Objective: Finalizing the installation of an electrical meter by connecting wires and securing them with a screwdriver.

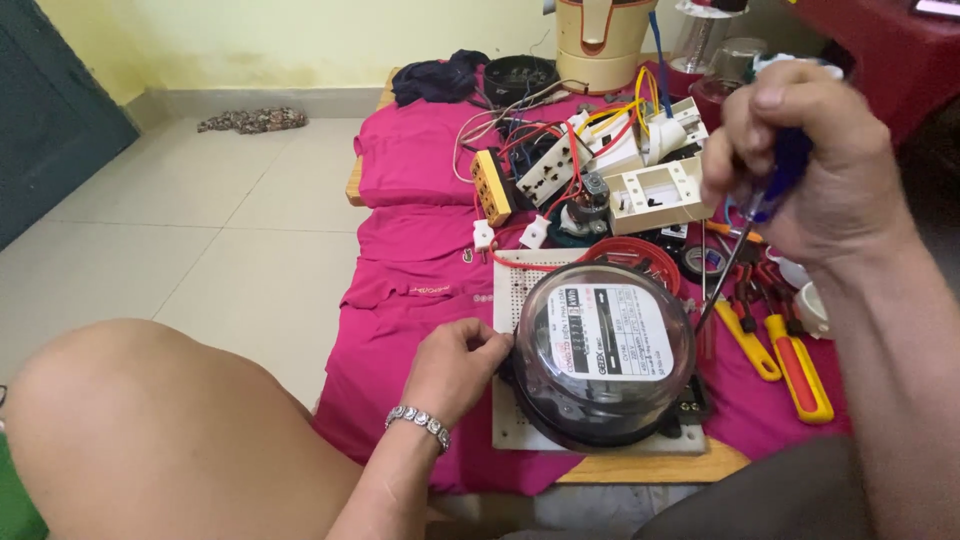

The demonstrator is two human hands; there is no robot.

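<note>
Screwdriver shaft slants down and leftward from the right hand, which is closed around its blue handle, the tip meeting the right edge of the round electricity meter. On the meter's opposite side, the left hand pinches its rim with curled fingers, so both hands flank it. It rests on a white perforated board over magenta cloth, with pliers just right and pale floor tiles beyond.
</note>
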